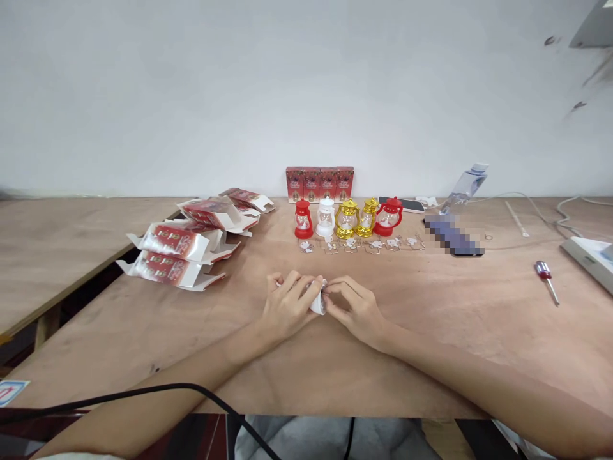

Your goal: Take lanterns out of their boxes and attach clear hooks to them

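White plastic shows between the two hands at the centre of the frame: a small white lantern (318, 301) lies on its side on the desk (431, 332), its long axis running roughly left to right, mostly hidden by fingers. The left hand (287, 303) wraps over its body from the left, fingers curled around it, while the right hand (354, 305) meets it from the right, fingertips pinching at its near end; both hands are equally close. Plywood with a matt grain forms the desk. Above the hands, in mid-frame, stands a row of glossy lanterns (347, 218), red, white, gold, gold, red, with small flat cut-out pieces (364, 244) before them and red boxes (320, 183) behind. Opened cartons (186, 246) lie centre left; a screwdriver (546, 276) lies at the right.
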